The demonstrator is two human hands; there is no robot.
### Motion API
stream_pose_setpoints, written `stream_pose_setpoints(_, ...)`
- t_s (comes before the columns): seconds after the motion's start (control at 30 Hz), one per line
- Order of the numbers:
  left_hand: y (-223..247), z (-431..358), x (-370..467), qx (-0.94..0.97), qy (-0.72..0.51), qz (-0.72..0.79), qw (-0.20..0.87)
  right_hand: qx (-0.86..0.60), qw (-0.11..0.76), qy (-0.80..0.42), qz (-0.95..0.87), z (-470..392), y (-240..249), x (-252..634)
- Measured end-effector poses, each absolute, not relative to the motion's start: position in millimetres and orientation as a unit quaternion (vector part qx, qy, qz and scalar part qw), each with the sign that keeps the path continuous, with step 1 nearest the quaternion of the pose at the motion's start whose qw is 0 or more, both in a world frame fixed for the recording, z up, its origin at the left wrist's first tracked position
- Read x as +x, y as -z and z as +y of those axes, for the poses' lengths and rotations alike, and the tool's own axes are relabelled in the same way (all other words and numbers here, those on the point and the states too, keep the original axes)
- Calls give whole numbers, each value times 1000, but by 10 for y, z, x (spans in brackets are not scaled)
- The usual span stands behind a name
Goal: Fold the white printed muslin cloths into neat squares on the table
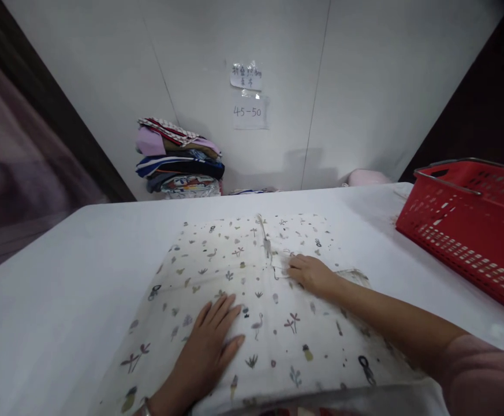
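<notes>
A cream cloth [234, 277] printed with small flamingos, palm trees and pineapples lies spread over the white table. My left hand [211, 341] rests flat on its near left part, fingers stretched out. Further up and to the right, my right hand [314, 274] has its fingers curled down on a folded-over edge of the same cloth. A pale turned-up flap shows at those fingertips, and a raised crease runs from there to the far edge. The near edge of the cloth hangs at the table's front.
A red plastic basket [472, 225] with a metal handle stands on the right of the white table [61, 277]. Behind the table rises a stack of folded fabrics [180, 159]. Two paper notes [250, 112] are fixed to the wall. A pink rounded object [368, 177] sits at the back right.
</notes>
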State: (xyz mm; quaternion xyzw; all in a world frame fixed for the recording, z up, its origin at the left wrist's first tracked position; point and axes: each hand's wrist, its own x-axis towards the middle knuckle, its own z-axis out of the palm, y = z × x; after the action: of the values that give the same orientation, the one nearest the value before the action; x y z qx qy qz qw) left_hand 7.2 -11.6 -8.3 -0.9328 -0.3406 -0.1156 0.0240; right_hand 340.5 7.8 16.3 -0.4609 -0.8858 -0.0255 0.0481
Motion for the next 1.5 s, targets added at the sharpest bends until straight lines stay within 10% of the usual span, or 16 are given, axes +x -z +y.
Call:
stream_pose_setpoints(0.23,34,-146,93,-930,102,-353,-29,-526,199,-107,-820,84,-241,3426)
stream_pose_setpoints(0.97,-20,-171,131,-924,102,-360,-81,-491,-19,-40,-870,158,-342,3294)
stream_pose_setpoints(1.5,-8,-169,121,-923,106,-360,-79,-537,-5,-6,-844,94,-190,3117)
